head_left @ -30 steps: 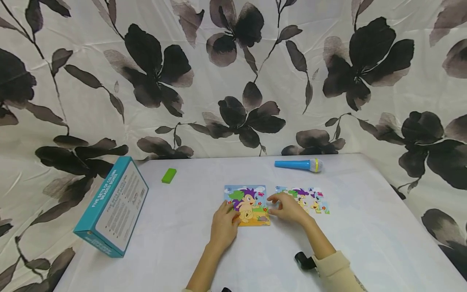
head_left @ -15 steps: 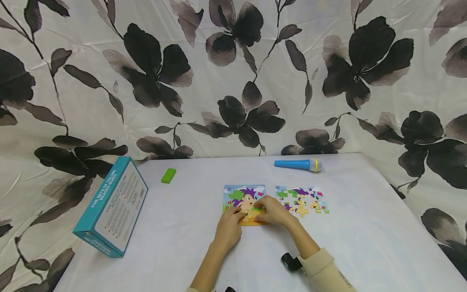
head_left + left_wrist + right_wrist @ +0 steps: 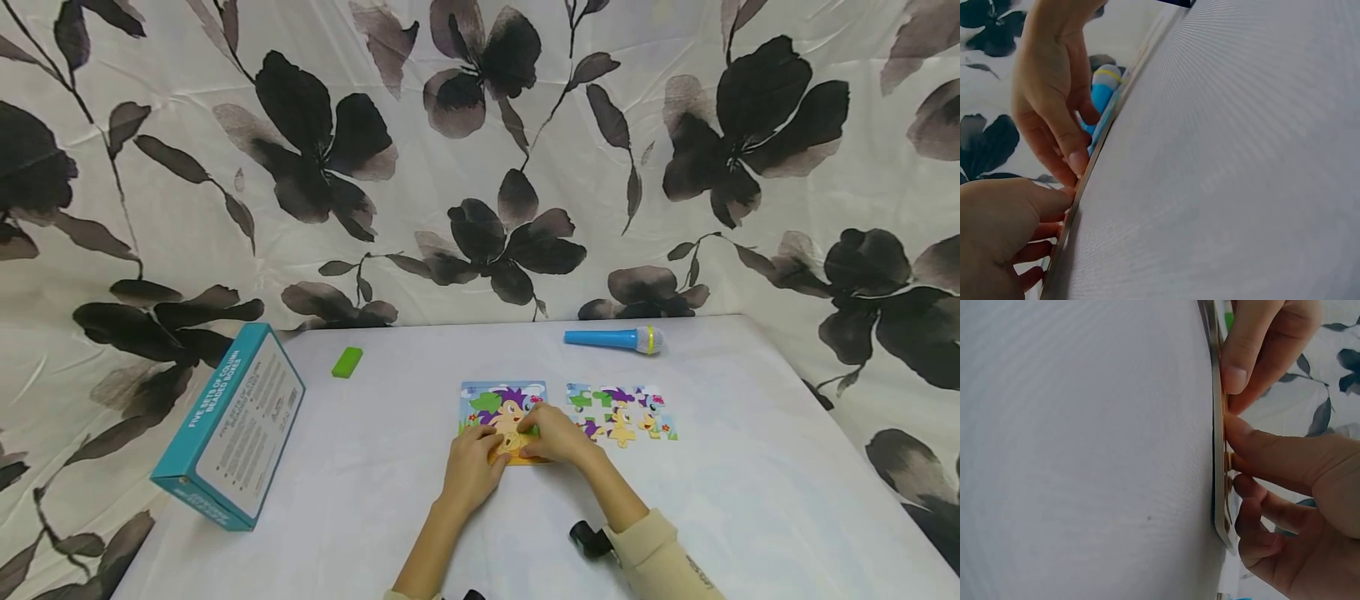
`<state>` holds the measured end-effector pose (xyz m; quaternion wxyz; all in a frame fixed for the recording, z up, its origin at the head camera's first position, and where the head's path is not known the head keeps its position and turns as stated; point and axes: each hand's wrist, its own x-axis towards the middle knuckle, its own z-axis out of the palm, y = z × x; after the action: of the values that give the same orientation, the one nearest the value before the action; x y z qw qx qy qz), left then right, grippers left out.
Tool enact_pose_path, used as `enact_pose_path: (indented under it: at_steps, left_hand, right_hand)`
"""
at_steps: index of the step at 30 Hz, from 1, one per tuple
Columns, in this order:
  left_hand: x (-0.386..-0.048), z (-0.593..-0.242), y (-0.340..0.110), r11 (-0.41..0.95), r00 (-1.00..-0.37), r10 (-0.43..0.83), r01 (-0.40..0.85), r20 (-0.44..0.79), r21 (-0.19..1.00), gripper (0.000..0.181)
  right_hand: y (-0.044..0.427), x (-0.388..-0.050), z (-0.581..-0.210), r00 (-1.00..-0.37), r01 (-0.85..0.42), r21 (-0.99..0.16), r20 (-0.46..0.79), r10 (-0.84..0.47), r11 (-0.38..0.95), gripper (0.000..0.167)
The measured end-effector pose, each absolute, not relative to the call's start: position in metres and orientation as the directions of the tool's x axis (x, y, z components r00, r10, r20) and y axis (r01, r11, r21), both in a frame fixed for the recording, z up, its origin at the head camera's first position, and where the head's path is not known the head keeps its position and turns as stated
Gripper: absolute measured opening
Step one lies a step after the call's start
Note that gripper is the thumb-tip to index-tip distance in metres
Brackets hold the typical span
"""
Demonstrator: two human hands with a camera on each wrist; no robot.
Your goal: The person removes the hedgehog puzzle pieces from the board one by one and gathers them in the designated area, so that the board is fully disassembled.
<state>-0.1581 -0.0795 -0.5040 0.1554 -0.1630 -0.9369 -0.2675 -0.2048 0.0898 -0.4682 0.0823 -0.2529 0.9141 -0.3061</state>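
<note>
A square picture board (image 3: 480, 385) lies near the middle of the counter (image 3: 360, 500). The left hand (image 3: 468, 471) rests on the side of it nearer the counter's left edge, grip apart, thumb and fingers touching the picture. The right hand (image 3: 561, 435) reaches in from the right edge's side, thumb and forefinger apart on the board; whether its grip pinches a piece cannot be told. Just beside the board, towards the right edge, lie loose puzzle pieces (image 3: 621, 430). A blue toy microphone (image 3: 603, 339) lies near the far edge, a green block (image 3: 347, 362) near the far left corner, and a teal box (image 3: 225, 433) stands along the left edge.
</note>
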Motion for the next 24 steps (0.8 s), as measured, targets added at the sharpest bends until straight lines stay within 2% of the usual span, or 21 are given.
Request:
enact_pose_path:
  at_steps: [11,16,24]
  left_hand:
    - [-0.1569,-0.5043,-0.0783,0.796,-0.925,0.164,0.329,0.342,0.507,0.027]
    - [-0.1563,-0.5044,-0.0783,0.797,-0.925,0.162,0.327,0.343,0.507,0.029]
    - [-0.1566,-0.505,-0.0792,0.799,-0.928,0.166,0.326,0.334,0.506,0.03]
  right_hand:
    - [0.0857,-0.2071,-0.4656,-0.874,-0.348,-0.62,-0.058,-0.483,0.703,0.03]
    - [0.0847,-0.2083,-0.465,-0.887,-0.302,-0.623,-0.093,-0.453,0.721,0.028]
    - [0.0841,-0.2094,-0.4634,-0.885,-0.298,-0.614,-0.108,-0.452,0.73,0.028]
